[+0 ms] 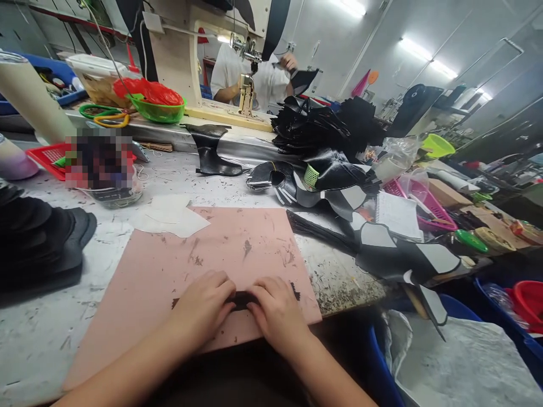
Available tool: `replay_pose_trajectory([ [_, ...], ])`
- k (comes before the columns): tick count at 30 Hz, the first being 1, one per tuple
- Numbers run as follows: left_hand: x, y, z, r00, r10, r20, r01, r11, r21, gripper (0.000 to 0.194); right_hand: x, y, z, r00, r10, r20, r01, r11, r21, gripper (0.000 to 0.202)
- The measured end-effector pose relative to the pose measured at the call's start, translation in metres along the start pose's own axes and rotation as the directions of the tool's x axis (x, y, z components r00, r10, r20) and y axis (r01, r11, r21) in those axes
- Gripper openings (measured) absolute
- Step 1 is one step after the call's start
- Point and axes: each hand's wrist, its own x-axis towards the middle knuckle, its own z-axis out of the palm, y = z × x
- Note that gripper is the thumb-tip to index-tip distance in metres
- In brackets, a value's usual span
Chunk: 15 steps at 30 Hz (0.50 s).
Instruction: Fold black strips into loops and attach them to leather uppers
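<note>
Both hands work at the near edge of a pink mat (pixel 229 243) on the worktable. My left hand (pixel 207 305) grips a narrow black strip (pixel 241 299) between thumb and fingers. On the strip's other side my right hand (pixel 275 308) pinches it too, thumb below and fingers on top. Dark jagged ends of the strip show beyond each hand; most of it is hidden under them. A cream-coloured cut piece (pixel 172 217) lies over the mat's far left corner.
Stacked black pieces (pixel 42 243) lie at the left. Black leather pieces (pixel 331 175) and a notebook (pixel 399 215) are at the right. Behind stand a sewing machine (pixel 169 56) and a co-worker (pixel 271 79). A blue bin (pixel 382 362) is below the table's right edge.
</note>
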Motion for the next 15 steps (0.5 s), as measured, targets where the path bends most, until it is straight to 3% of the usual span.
replay_pose_trajectory([
  [5,-0.004,-0.001,0.002,0.999,-0.012,-0.041,0.010,0.999,-0.042,0.009,-0.004,0.002,0.001,0.998,-0.009,-0.068,0.010,1.000,0.020,0.012],
  [9,0.003,-0.002,0.002,0.999,0.030,-0.045,-0.035,0.993,-0.112,0.015,0.001,0.001,0.001,1.000,0.004,0.008,-0.003,0.998,-0.056,0.013],
  [15,0.021,-0.009,-0.005,0.993,0.107,0.053,-0.093,0.969,-0.228,0.023,0.016,0.004,-0.007,0.993,-0.037,0.112,0.054,0.987,-0.152,0.007],
])
